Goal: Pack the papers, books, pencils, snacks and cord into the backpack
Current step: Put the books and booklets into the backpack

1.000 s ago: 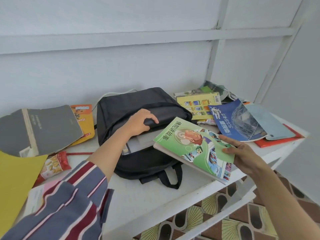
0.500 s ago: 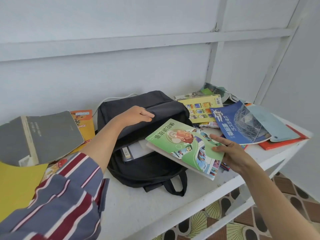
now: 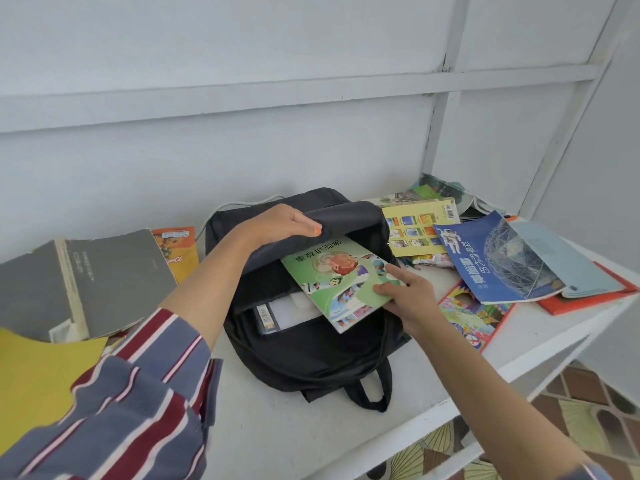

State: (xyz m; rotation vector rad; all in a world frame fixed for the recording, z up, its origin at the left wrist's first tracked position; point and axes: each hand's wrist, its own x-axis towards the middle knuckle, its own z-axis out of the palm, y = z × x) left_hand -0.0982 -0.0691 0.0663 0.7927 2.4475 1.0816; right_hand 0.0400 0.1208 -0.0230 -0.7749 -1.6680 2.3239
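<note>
L hand (image 3: pixel 284 225) holds backpack (image 3: pixel 311 358) flap up. R hand (image 3: pixel 412 301) grips green book (image 3: pixel 332 275). White table (image 3: pixel 277 438) under them, white wall (image 3: pixel 242 150) behind.

I see the black backpack (image 3: pixel 311 358) lying flat on the desk, its mouth open toward me and the top flap lifted by my left hand (image 3: pixel 280 226). A green book (image 3: pixel 341 282) sits tilted, half inside the opening, its near corner pinched by my right hand (image 3: pixel 408 299); under it, white papers (image 3: pixel 298 306) and a barcoded book (image 3: pixel 266 315) lie inside. At 2 o'clock from the bag is a yellow book (image 3: pixel 419 226). At 3 o'clock a blue book (image 3: pixel 498 258) overlaps a pale blue folder (image 3: pixel 568 261) and a red book (image 3: pixel 588 299). A grey book (image 3: pixel 104 278) lies at 9 o'clock, and a white cord (image 3: pixel 249 202) at 11.
</note>
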